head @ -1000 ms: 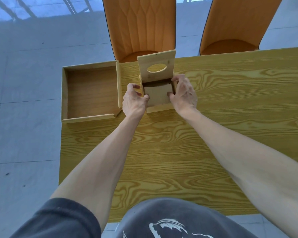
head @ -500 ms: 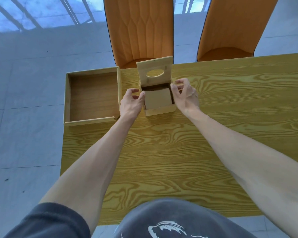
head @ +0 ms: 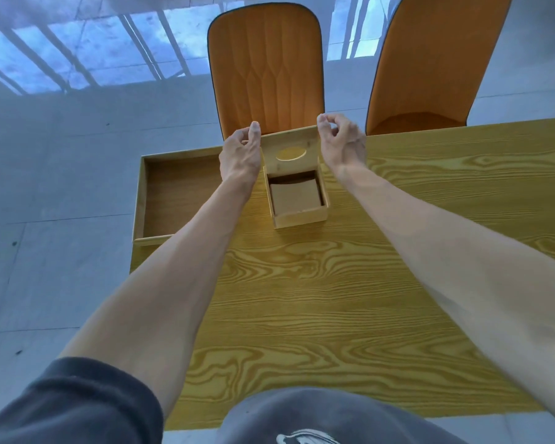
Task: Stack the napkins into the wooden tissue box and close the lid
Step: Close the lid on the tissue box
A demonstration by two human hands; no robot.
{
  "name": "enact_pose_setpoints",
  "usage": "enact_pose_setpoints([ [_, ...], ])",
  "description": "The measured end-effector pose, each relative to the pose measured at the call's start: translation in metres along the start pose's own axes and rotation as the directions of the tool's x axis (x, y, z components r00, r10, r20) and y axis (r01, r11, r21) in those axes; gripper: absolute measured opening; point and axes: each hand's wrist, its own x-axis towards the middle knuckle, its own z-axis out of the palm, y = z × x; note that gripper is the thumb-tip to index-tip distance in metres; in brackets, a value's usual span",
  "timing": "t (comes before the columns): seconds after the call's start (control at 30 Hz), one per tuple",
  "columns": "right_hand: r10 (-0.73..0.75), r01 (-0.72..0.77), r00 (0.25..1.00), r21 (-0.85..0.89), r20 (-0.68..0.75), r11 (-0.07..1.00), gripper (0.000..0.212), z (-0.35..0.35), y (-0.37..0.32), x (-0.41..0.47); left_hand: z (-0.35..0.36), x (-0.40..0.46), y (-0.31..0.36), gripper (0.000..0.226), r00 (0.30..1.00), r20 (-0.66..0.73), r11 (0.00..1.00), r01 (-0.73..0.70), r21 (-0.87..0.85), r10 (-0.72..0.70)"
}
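Note:
A small wooden tissue box [head: 302, 220] stands on the table with its hinged lid [head: 305, 140] raised upright at the back; the lid has an oval hole. A stack of tan napkins [head: 295, 198] lies flat inside the box. My left hand [head: 241, 152] is at the lid's upper left corner, thumb against its edge. At the upper right corner is my right hand [head: 342, 141], with loosely curled fingers. Neither hand visibly pinches the lid.
A shallow wooden tray [head: 140, 193] sits at the table's left end, overhanging the edge, just left of my left forearm. The wood-grain table [head: 334, 299] stretches toward me and to the right. Two orange chairs [head: 266, 65] [head: 430, 59] stand behind the far edge.
Both hands left the sides of the box and rose to the top corners of the open lid. The napkins now lie uncovered inside. The camera view tilted up.

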Motion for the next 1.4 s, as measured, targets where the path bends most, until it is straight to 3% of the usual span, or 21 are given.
enact_pose_setpoints([
  [0.1,0.060,-0.062,0.996,0.034,0.065,0.998,0.045,0.004,-0.006,0.001,0.002,0.002,-0.001,0.043,1.000,0.021,1.000,-0.003,0.031,0.002],
  [0.4,0.170,-0.176,0.984,0.145,0.057,0.974,0.036,0.003,-0.002,0.000,0.005,0.000,-0.016,0.032,0.999,-0.044,1.000,-0.005,-0.015,0.004],
  [0.83,0.223,-0.233,0.972,0.217,0.072,0.948,0.029,-0.002,0.020,-0.044,-0.001,-0.035,-0.054,0.019,0.997,0.072,0.987,0.020,-0.161,-0.009],
  [1.2,0.274,-0.281,0.959,0.134,0.064,0.950,0.031,0.009,0.060,-0.076,0.012,-0.060,-0.096,0.035,0.993,0.065,0.974,0.108,-0.200,-0.097],
  [1.4,0.280,-0.285,0.958,0.094,0.059,0.954,0.030,0.013,0.071,-0.075,0.022,-0.059,-0.100,0.038,0.996,-0.015,0.994,0.084,-0.076,-0.085],
])
